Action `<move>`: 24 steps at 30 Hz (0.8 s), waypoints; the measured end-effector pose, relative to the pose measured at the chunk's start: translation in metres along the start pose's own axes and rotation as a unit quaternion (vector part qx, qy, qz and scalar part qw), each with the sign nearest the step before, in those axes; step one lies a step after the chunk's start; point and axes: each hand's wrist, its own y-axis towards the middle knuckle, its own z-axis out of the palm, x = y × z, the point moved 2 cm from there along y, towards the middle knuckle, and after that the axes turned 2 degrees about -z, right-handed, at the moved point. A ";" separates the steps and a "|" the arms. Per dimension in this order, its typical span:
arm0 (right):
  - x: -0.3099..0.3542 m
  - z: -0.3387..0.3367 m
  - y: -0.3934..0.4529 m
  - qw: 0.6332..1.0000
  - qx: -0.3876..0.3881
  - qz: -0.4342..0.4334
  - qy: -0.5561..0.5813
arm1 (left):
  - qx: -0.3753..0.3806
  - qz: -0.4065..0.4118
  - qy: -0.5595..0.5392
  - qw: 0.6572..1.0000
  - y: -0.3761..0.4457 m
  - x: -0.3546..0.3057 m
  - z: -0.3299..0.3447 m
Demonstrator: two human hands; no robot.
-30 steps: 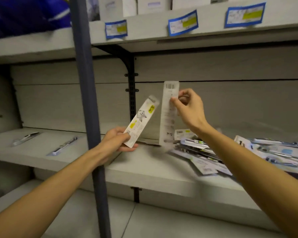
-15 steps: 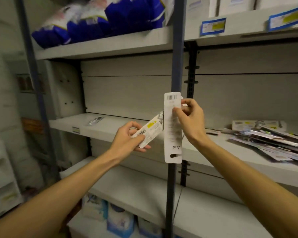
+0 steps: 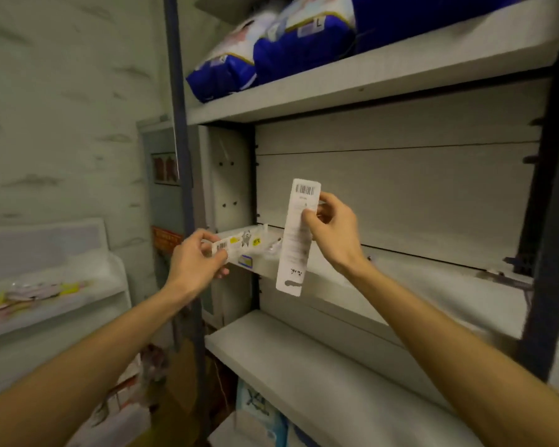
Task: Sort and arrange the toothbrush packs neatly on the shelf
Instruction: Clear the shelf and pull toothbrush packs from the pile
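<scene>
My right hand (image 3: pixel 331 230) pinches a long white toothbrush pack (image 3: pixel 296 246) near its top; the pack hangs upright, its barcoded back facing me, in front of the middle shelf (image 3: pixel 417 285). My left hand (image 3: pixel 196 261) grips a second toothbrush pack (image 3: pixel 239 245) by its barcode end. That pack lies nearly level, with yellow stickers and a cartoon figure on it, its far end over the shelf's left end. A small clear item (image 3: pixel 273 246) lies on the shelf just behind the upright pack.
Blue and white bagged goods (image 3: pixel 271 50) fill the upper shelf. A dark upright post (image 3: pixel 542 253) stands at the right and a blue-grey post (image 3: pixel 183 188) at the left. A lower shelf (image 3: pixel 304 375) juts out below. A white rack (image 3: pixel 52 285) stands at far left.
The view has swung left, leaving the heap of packs out of sight. Both hands carried their packs leftward, and the left pack has tipped from slanted to nearly level over the shelf's left end.
</scene>
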 end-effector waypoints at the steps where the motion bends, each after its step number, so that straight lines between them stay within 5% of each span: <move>1: -0.007 0.012 0.015 1.000 0.003 -0.003 -0.001 | -0.007 0.027 0.070 0.997 0.023 0.008 -0.007; 4: -0.030 0.044 0.058 0.999 0.018 -0.021 -0.035 | 0.008 0.108 0.282 0.953 0.085 0.027 -0.018; 9: -0.086 0.090 0.107 0.989 0.034 -0.045 -0.139 | -0.026 0.220 0.394 0.892 0.138 0.045 0.002; 14: -0.138 0.135 0.128 0.949 0.128 -0.075 -0.278 | 0.025 0.283 0.467 0.837 0.190 0.079 0.034; 18: -0.177 0.172 0.152 0.923 0.168 -0.062 -0.341 | 0.080 0.294 0.464 0.832 0.234 0.109 0.062; 24: -0.229 0.226 0.187 0.893 0.241 0.035 -0.378 | 0.181 0.271 0.372 0.869 0.316 0.161 0.090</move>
